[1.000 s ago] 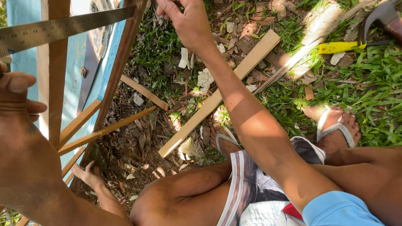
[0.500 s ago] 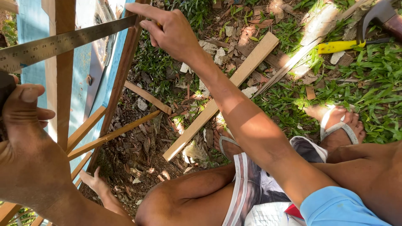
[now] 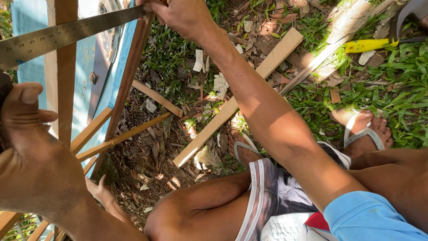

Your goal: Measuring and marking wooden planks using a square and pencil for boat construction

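Observation:
My right hand [image 3: 183, 18] reaches forward to the top of the view and pinches the far end of a long metal ruler [image 3: 67, 33] against a slanted brown slat [image 3: 129, 76] of a wooden frame. The ruler runs across the frame down to the left edge. Close to the camera at the lower left, my left hand [image 3: 31, 147] is closed in a fist with the thumb on top. It grips a dark object [image 3: 4, 89] that is mostly cut off by the left edge.
A pale plank [image 3: 232, 107] lies diagonally on leaf litter and grass. A yellow-handled hammer [image 3: 370, 44] rests at the top right. A blue panel [image 3: 31, 71] backs the frame. My bent knees and sandalled feet [image 3: 365, 129] fill the bottom right. Thin sticks [image 3: 125, 136] lean under the frame.
My right hand has shifted a little left along the slat and now holds the ruler's end there. The left fist stays in about the same place.

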